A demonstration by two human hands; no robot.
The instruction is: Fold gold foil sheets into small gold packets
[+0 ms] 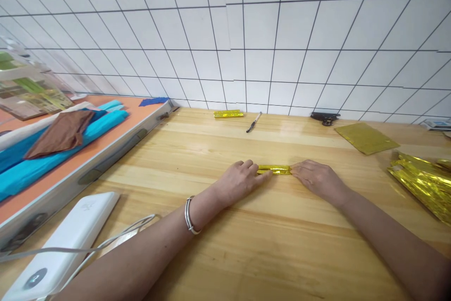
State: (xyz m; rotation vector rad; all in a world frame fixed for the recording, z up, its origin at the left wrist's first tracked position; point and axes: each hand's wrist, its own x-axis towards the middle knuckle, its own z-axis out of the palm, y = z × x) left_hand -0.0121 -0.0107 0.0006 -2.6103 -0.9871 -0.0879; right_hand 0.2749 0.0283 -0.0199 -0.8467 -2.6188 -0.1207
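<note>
A narrow folded strip of gold foil paper (275, 169) lies on the wooden table (218, 244) in front of me. My left hand (243, 176) is closed on its left end, with the thumb along the near edge. At the other end, my right hand (313, 174) pinches the strip between bunched fingers. Both ends of the strip are hidden under the fingers. Farther back by the wall rests another folded gold strip (228, 114).
A pen (253, 122), a black clip-like object (324, 118) and a flat gold sheet (366, 137) lie toward the back. Crumpled gold foil (423, 183) is at right. At left are a white power bank (66, 244) with a cable and an orange surface (105, 143) bearing blue and brown material.
</note>
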